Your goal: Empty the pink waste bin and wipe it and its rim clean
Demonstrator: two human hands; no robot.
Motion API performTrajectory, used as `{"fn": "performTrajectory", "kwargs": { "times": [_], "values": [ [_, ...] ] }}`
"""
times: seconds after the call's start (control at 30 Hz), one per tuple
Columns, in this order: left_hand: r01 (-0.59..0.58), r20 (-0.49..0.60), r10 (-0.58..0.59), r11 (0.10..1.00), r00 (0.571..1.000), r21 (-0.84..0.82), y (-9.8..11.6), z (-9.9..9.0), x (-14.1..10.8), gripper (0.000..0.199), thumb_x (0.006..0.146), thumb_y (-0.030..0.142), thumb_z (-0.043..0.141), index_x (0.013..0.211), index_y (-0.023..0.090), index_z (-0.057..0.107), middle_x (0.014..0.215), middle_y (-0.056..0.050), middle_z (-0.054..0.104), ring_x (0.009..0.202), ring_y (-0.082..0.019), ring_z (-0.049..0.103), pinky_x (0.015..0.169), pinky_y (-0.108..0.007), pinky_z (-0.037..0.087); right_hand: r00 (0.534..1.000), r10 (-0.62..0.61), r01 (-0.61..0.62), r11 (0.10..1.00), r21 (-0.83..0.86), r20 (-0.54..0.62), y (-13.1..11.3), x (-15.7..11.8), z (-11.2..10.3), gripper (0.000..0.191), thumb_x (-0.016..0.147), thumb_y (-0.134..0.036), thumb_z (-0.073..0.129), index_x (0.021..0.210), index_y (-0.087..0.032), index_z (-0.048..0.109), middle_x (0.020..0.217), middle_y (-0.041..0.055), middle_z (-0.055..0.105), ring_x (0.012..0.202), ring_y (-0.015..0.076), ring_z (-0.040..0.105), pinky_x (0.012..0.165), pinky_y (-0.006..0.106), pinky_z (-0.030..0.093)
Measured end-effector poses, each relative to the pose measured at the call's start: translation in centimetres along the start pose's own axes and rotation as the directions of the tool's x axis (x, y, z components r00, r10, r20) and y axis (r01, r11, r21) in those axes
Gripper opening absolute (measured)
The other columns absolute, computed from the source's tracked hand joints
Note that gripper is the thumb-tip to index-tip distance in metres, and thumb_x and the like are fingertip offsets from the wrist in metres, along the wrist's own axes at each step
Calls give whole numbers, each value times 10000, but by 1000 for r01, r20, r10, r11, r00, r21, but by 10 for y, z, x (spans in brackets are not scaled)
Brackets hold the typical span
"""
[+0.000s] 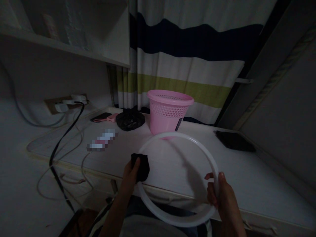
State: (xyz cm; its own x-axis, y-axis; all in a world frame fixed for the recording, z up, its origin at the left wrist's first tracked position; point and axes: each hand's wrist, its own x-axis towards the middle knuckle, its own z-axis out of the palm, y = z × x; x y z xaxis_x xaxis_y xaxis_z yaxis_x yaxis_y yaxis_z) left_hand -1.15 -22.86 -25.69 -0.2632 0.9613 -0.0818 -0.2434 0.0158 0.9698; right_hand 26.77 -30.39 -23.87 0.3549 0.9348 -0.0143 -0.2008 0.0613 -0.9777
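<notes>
A large white plastic ring (183, 222) is held in front of me, partly over the table edge. My right hand (223, 196) is closed around its right side, thumb outside and fingers reaching inside. My left hand (130, 172) grips a folded black cloth (143, 167), thumb on top, at the ring's left side. The cloth covers that stretch of the ring, so I cannot tell whether the fingers touch the rim. Beyond the ring a pink plastic waste basket (161, 120) stands upright, its upper band pierced with holes.
On the white table (118, 151) lie a crumpled black plastic bag (130, 120), a pink power bank (112, 118), a blurred-out phone-like item (101, 141) and a flat black item (234, 141). Cables (58, 146) hang at left from a wall socket (65, 103). A striped curtain (187, 65) hangs behind.
</notes>
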Motion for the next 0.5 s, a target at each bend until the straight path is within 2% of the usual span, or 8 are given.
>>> {"fn": "performTrajectory", "kwargs": {
  "times": [0.1,0.2,0.27,0.33,0.43,0.5],
  "values": [
    [-22,-72,18,999,997,-47,4,0,1,625,556,636,651,879,100,648,770,-58,675,721,-193,631,615,-252,499,997,64,-66,996,58,32,-1,-1,3,537,773,-665,385,906,-188,594,311,-52,360,258,87,289,317,218,212],
    [-16,-99,5,994,995,-111,8,3,0,615,555,633,656,869,104,647,763,-56,671,702,-183,627,589,-243,496,999,-42,37,981,188,22,-1,-4,13,490,797,-602,417,1022,-192,561,439,-27,478,360,91,389,389,219,308],
    [0,-137,-25,984,990,-180,10,7,-2,578,588,619,645,859,108,646,776,-64,674,713,-181,632,595,-242,498,994,-108,102,961,258,10,2,-7,20,459,792,-575,451,1029,-195,554,562,5,556,481,116,486,480,239,388],
    [16,-201,-69,966,977,-257,11,12,-4,522,645,582,627,885,119,649,820,-76,682,754,-182,643,629,-245,502,992,-127,115,952,284,24,6,-9,29,433,778,-557,490,1005,-195,559,630,23,591,577,144,536,560,271,432],
    [40,-250,-128,943,960,-329,12,19,-8,420,729,504,593,951,151,648,899,-82,686,807,-175,651,666,-244,501,990,-133,109,937,332,49,18,-13,43,367,810,-530,462,974,-215,557,569,-4,556,542,135,506,545,266,422],
    [63,-243,-154,937,958,-344,12,22,-10,351,773,447,567,990,182,644,950,-75,684,826,-164,652,670,-237,499,989,-136,105,920,377,58,27,-16,51,325,859,-507,385,946,-241,549,457,-43,457,443,111,419,467,231,363]
  ]
}}
